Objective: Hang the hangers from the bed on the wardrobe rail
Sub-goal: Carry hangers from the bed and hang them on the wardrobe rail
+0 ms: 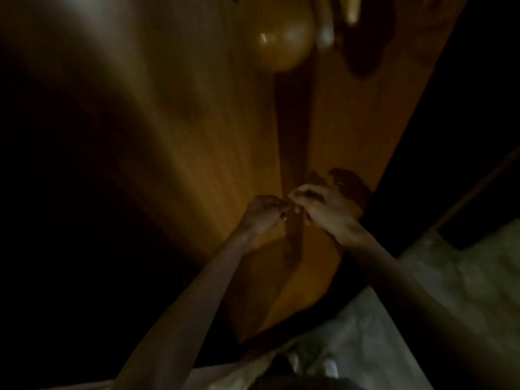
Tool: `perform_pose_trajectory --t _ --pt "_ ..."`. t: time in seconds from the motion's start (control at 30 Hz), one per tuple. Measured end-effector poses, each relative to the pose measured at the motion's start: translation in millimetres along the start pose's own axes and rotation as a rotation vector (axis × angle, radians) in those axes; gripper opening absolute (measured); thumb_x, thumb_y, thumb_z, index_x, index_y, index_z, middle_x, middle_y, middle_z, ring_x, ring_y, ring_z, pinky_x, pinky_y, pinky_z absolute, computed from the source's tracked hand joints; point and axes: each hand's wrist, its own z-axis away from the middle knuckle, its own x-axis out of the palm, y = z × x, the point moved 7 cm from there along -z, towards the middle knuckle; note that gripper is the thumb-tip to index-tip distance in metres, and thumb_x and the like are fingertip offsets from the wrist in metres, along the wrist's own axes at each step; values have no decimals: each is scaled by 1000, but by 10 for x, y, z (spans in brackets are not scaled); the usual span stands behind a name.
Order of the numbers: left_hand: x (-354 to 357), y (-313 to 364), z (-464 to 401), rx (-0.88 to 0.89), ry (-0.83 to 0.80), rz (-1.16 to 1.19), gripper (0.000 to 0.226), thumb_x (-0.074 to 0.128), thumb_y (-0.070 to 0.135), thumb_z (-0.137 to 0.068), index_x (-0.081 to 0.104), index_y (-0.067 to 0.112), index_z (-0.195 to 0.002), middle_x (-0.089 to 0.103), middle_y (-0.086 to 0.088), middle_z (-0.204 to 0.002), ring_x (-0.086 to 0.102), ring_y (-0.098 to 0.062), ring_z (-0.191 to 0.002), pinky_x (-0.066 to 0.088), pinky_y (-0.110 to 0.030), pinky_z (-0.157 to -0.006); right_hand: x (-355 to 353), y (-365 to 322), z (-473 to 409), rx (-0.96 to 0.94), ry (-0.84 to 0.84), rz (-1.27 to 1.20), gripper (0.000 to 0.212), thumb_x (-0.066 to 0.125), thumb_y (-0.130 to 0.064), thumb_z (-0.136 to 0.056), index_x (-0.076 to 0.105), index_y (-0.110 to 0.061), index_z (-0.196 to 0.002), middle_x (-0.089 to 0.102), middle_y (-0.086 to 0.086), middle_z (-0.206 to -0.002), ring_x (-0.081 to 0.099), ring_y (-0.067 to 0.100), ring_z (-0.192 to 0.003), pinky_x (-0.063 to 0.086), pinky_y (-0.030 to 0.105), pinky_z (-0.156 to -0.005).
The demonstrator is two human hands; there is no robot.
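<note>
Where doors meet, left hand, right hand, seemingly curled

Single head-worn view: aimed forward and down along both forearms, set close to the wardrobe doors; floor is seen below; no second view is supplied.

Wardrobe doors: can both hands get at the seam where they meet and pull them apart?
Probably yes. The left hand and right hand are already at the seam between the two wardrobe doors, fingers curled, with nothing in the way. The dim, blurred picture hides what they grip.
</note>
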Motion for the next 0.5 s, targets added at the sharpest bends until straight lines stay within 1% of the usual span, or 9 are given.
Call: perform_pose_trajectory --t 0.07,0.17,0.2,0.27,0.33,0.37,0.43,0.47,0.5 --pt "392 -557 -40 -101 -132 -112 16 63 20 -99 73 7 -98 68 -2 -77 50 -1 -41 39 -16 -41 143 841 59 191 -31 71 15 60 -20 -100 71 -11 -103 69 -2 -79 58 -3 -45 42 12 -44" --pt "904 -1378 -12 -232 -354 -315 16 60 22 -99 67 11 -90 68 -1 -78 54 -6 -51 42 -19 -46 340 2032 410 463 -83 128 13 60 -16 -98 71 -10 -100 70 0 -75 60 -1 -39 41 13 -38" --pt "1051 -1633 28 -283 -428 -375 16 59 22 -99 65 11 -89 68 -1 -78 54 -6 -53 43 -18 -46 407 2384 600 542 -93 110 11 60 -12 -98 70 -10 -100 70 3 -74 60 0 -38 41 13 -37" --pt "1298 -2035 87 -329 -549 -487 17 56 22 -101 64 10 -91 67 0 -76 56 -7 -56 45 -18 -48 497 2959 979 691 -53 30 12 61 -5 -96 72 -2 -101 68 7 -70 61 3 -37 45 16 -37" --pt "1476 -2369 164 -328 -625 -603 19 55 20 -102 64 9 -90 65 0 -72 56 -10 -58 44 -20 -51 607 3412 1372 833 31 -54 14 60 -3 -95 72 1 -100 68 10 -70 64 9 -43 51 21 -43" --pt "1580 -2509 210 -317 -660 -662 19 55 19 -101 64 8 -88 66 -1 -72 56 -11 -58 44 -21 -52 672 3602 1587 892 74 -88 14 61 -5 -94 73 0 -98 69 10 -71 65 14 -49 54 25 -48" --pt "1808 -2737 305 -292 -737 -772 19 56 17 -100 65 10 -85 71 -6 -79 58 -14 -59 46 -24 -53 813 3962 1999 998 188 -179 14 62 -11 -93 73 -2 -91 72 12 -71 68 24 -57 61 37 -62" --pt "1927 -2851 364 -280 -785 -832 21 56 18 -99 66 10 -81 74 -9 -82 59 -16 -60 46 -24 -53 887 4090 2229 1057 263 -225 17 63 -15 -91 73 -1 -90 73 13 -70 69 26 -59 61 40 -64" --pt "2023 -2949 414 -263 -823 -883 24 56 18 -98 66 11 -77 76 -11 -84 61 -18 -60 47 -24 -54 978 4219 2441 1104 312 -259 18 63 -18 -90 73 -3 -88 74 13 -70 70 25 -59 61 38 -62"
